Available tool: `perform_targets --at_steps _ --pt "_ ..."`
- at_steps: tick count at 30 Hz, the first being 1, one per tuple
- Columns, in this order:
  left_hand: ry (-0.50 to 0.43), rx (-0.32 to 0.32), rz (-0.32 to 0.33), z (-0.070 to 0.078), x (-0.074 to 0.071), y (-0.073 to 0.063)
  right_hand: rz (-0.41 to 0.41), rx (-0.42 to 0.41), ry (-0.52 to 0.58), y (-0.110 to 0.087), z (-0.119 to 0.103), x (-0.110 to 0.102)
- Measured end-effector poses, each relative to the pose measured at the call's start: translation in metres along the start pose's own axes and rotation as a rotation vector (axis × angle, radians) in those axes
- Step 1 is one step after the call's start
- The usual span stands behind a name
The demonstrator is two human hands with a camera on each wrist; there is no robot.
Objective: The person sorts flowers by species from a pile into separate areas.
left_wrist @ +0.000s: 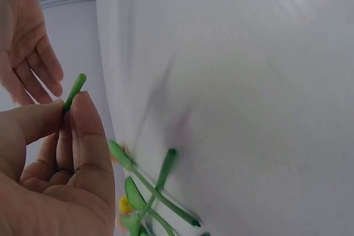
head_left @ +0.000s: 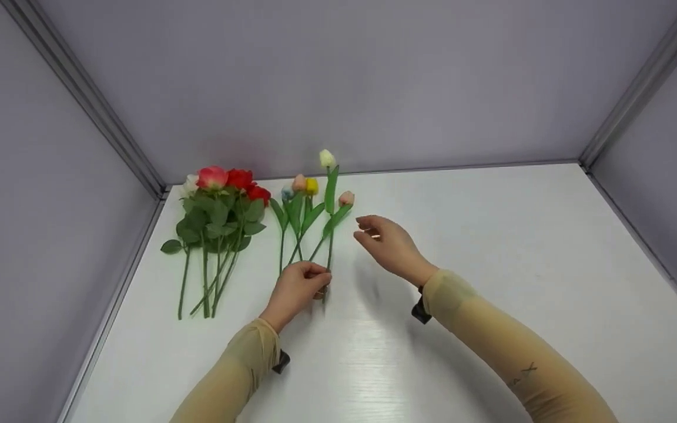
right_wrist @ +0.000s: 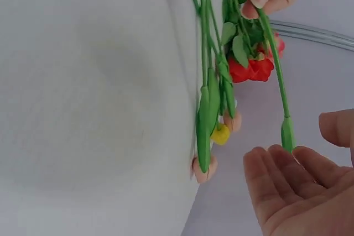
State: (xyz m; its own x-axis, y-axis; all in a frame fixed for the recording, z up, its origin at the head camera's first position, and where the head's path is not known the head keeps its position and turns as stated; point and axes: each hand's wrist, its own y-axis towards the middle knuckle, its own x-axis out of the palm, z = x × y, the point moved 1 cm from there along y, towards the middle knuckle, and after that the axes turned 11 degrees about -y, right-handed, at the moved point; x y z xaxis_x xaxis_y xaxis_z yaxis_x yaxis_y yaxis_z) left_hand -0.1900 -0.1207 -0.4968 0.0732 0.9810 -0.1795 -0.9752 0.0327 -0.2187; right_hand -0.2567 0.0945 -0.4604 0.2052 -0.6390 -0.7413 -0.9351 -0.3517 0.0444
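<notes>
My left hand [head_left: 298,292] pinches the lower stem of a white tulip [head_left: 327,158] between thumb and forefinger. In the left wrist view the stem's cut end [left_wrist: 76,89] sticks out past the fingertips. The tulip stands raised, its bloom pointing to the back wall. To its right my right hand [head_left: 392,248] is held above the table with fingers loosely bent and nothing in them. Beneath and left of the held stem lie other tulips: a pink tulip [head_left: 347,198], a yellow tulip [head_left: 311,186], a peach tulip [head_left: 299,183] and a pale blue tulip [head_left: 287,192].
A bunch of roses, with red roses [head_left: 240,178], a pink rose [head_left: 213,176] and a white rose [head_left: 190,185], lies at the left of the white table [head_left: 491,247]. Grey panels [head_left: 344,82] enclose the back and both sides.
</notes>
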Motion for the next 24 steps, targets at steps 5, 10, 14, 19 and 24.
perform_targets --at_steps 5,10,14,19,24 --pt "0.092 -0.059 0.039 -0.003 -0.008 0.014 -0.011 -0.117 -0.321 -0.001 0.006 0.007" --pt "0.165 -0.091 0.040 -0.005 -0.010 0.022 -0.032 -0.170 -0.437 -0.004 0.012 0.014" --pt "0.199 -0.091 0.055 -0.006 -0.010 0.025 -0.044 -0.167 -0.469 -0.005 0.015 0.016" --pt "0.243 -0.064 0.077 -0.006 -0.010 0.025 -0.055 -0.164 -0.495 -0.005 0.020 0.016" --pt "0.267 -0.037 0.081 -0.006 -0.011 0.024 -0.068 -0.163 -0.513 -0.008 0.026 0.014"
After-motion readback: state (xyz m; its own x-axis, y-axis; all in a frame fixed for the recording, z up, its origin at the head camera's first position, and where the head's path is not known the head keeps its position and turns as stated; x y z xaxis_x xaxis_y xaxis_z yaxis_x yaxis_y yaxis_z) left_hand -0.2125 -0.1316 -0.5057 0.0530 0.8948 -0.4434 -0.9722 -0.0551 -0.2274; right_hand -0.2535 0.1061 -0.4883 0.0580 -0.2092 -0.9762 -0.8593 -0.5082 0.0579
